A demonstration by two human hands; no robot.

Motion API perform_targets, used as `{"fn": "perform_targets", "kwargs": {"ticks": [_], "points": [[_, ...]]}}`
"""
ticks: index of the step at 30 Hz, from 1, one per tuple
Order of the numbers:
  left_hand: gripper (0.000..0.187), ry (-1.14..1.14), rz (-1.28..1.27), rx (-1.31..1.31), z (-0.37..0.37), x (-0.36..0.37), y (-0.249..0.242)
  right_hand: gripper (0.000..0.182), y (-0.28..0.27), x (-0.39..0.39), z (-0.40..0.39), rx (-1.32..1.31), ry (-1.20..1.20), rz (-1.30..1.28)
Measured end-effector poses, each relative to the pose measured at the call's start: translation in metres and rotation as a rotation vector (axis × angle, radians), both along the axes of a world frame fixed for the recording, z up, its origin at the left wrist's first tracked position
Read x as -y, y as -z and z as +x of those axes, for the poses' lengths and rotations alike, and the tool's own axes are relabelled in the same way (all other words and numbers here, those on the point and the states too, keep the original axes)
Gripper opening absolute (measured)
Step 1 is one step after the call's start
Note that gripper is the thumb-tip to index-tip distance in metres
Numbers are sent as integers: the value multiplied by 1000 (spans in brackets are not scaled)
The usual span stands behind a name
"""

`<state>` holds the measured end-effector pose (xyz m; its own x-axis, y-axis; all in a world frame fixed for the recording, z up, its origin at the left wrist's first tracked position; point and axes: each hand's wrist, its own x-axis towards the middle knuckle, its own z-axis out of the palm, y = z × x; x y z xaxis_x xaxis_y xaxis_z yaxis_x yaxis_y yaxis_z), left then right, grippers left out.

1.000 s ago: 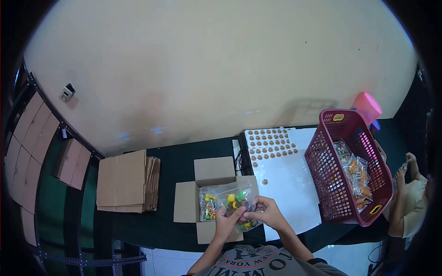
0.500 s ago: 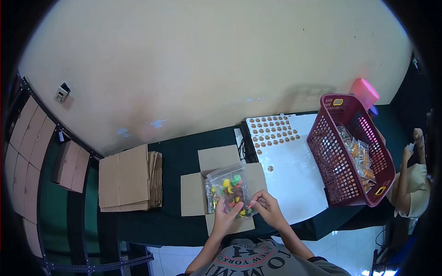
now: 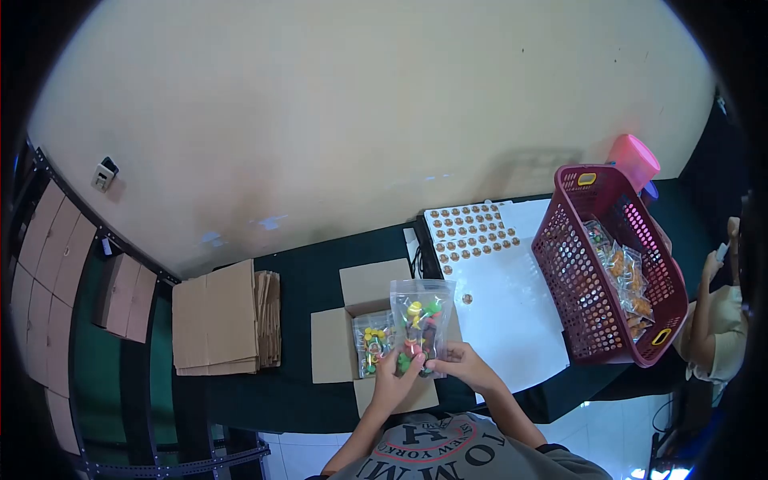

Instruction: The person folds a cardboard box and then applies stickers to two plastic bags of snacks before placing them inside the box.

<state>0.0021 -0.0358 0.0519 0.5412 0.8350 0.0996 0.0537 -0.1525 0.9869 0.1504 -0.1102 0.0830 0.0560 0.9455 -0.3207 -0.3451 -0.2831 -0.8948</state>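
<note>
Between my two hands is a clear zip bag (image 3: 422, 308) of small colourful pieces, yellow, green, red and brown. My left hand (image 3: 398, 379) grips its lower left side with the thumb across the front. At the lower right edge, my right hand (image 3: 464, 368) pinches the bag. Behind and below it stands an open cardboard box (image 3: 332, 346) with its flaps folded outward. Another clear bag (image 3: 373, 342) with yellow, green and red pieces lies inside the box. The held bag hides the box's right part.
Flattened cardboard boxes (image 3: 214, 318) are stacked at left. A white sheet with rows of round stickers (image 3: 512, 304) lies to the right, beside a maroon basket (image 3: 588, 300) holding several packed bags. A pink container (image 3: 632, 160) stands behind it. Another person's arm (image 3: 704, 308) shows at far right.
The bag has moved slightly right and become more upright, uncovering more of the bag inside the box. Both hands keep hold of it.
</note>
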Motion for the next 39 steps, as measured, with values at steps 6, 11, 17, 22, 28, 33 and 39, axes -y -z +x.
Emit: {"fn": "perform_targets", "kwargs": {"ticks": [6,11,17,22,28,33,39], "points": [[39,148,-425,34,7,0,-16,26,34,-3,10,-242,207,49],[41,202,-637,88,5,-6,-15,28,37,-7,12,-125,201,93],[47,349,-284,16,1,3,-9,25,31,-16,21,-76,289,152],[48,265,-252,44,5,2,-1,21,40,-13,20,-73,283,113],[30,86,-456,56,9,-3,21,26,50,-14,12,-85,88,127],[24,-79,-520,182,10,-3,18,31,54,-26,13,-15,27,158],[19,-235,-607,298,-1,-18,15,29,135,-63,88,303,444,52]]}}
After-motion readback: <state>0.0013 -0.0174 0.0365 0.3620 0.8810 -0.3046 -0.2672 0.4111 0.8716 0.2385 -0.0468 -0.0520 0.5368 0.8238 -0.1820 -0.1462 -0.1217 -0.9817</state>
